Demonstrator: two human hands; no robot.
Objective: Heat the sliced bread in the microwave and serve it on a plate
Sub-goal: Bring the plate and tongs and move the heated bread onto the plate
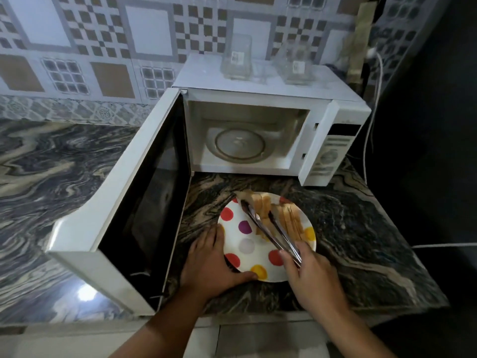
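A white plate with coloured dots point(246, 248) rests on the marble counter in front of the microwave point(258, 81). Several slices of bread point(289, 219) lie on its far half. My left hand point(209, 264) grips the plate's near-left rim. My right hand point(313, 276) holds metal tongs point(268, 229), whose two arms reach over the plate and straddle a bread slice. The microwave door point(144, 202) stands wide open to the left. Inside, the glass turntable point(240, 144) is bare.
Two clear glass containers point(236, 58) stand on top of the microwave. A white cable point(371, 120) runs down the right side, by the dark wall. The counter's front edge lies just below my wrists. Patterned tiles cover the back wall.
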